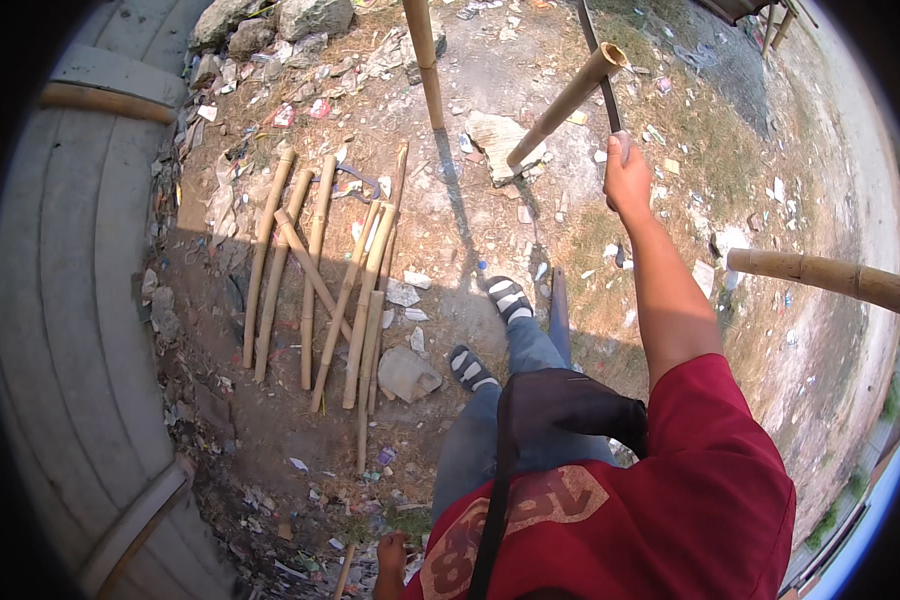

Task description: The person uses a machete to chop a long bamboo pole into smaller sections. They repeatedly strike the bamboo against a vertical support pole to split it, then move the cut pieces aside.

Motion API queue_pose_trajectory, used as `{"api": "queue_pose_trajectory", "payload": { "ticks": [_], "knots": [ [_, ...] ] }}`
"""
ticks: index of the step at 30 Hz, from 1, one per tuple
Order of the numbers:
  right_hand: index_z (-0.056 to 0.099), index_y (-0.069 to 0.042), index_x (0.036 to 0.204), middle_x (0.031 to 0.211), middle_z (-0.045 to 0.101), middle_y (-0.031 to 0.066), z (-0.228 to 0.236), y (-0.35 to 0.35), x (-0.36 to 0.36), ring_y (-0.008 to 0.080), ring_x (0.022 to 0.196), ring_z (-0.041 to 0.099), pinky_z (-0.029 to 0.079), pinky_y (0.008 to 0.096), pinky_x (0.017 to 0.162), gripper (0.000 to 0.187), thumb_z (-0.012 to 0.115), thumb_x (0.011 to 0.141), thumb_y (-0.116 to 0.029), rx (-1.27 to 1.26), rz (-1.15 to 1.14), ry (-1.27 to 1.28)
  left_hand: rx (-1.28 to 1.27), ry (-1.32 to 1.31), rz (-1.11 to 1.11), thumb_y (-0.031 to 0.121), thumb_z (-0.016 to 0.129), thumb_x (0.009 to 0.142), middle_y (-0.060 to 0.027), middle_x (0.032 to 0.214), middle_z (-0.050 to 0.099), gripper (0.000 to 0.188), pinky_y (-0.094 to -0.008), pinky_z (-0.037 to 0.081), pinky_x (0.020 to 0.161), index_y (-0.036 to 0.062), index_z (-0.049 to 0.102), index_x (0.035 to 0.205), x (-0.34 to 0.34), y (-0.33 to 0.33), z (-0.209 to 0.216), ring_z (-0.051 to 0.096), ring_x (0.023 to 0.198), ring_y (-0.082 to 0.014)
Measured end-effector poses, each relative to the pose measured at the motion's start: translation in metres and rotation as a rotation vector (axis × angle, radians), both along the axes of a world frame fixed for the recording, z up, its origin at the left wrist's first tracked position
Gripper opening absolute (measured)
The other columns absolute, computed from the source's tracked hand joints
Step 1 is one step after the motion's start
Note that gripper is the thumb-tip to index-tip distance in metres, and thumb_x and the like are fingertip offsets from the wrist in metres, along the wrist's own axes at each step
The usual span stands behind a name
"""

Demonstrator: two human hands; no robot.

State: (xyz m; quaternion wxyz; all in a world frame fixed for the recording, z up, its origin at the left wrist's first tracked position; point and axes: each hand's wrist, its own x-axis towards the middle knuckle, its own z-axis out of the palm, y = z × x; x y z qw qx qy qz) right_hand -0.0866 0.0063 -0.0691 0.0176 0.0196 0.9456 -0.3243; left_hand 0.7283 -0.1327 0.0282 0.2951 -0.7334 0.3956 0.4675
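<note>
My right hand is closed around the grip end of a machete, its long dark blade pointing away from me and out past the top edge. The blade crosses beside a bamboo pole, which stands tilted with its hollow cut end toward me. That pole's lower end meets a pale, rough block on the ground. Low at my left side is my left hand, its fingers curled; whatever it may hold is hidden. A thin bamboo stick shows near it.
Several cut bamboo lengths lie on the ground to the left, a curved dark tool among them. Other bamboo poles rise at the top and right. A stone chunk lies near my feet. A concrete wall borders the left.
</note>
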Motion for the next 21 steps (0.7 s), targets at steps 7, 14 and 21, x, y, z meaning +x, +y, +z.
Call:
{"api": "queue_pose_trajectory", "payload": {
  "ticks": [7, 14, 21],
  "knots": [
    [0.064, 0.002, 0.105, 0.096, 0.069, 0.0302, -0.004, -0.002, -0.006, 0.0479, 0.095, 0.067, 0.051, 0.0531, 0.085, 0.058, 0.052, 0.1, -0.054, -0.007, 0.054, -0.032, -0.2, 1.255, -0.602, 0.011, 0.083, 0.082, -0.0078, 0.112, 0.06, 0.049, -0.0285, 0.05, 0.073, 0.0059, 0.065, 0.127, -0.305, -0.034, 0.108, 0.06, 0.091, -0.0134],
    [0.062, 0.004, 0.109, 0.104, 0.068, 0.0324, 0.006, -0.022, -0.007, 0.0489, 0.103, 0.066, 0.05, 0.0525, 0.091, 0.058, 0.053, 0.1, -0.053, -0.039, 0.038, -0.031, -0.434, 1.597, -1.03, 0.032, 0.085, 0.078, -0.0081, 0.117, 0.061, 0.033, -0.036, 0.052, 0.076, 0.013, 0.076, 0.103, -0.37, -0.025, 0.166, 0.062, 0.087, -0.0213],
    [0.059, 0.001, 0.117, 0.109, 0.068, 0.0318, 0.015, -0.031, 0.006, 0.0489, 0.107, 0.065, 0.049, 0.0522, 0.093, 0.056, 0.051, 0.101, -0.052, -0.007, 0.087, -0.102, -1.631, 1.358, -1.139, 0.065, 0.063, 0.091, -0.0063, 0.104, 0.048, 0.053, -0.0404, 0.037, 0.065, 0.0149, 0.06, 0.11, -0.293, -0.086, 0.316, 0.051, 0.079, -0.0232]
  ]
}}
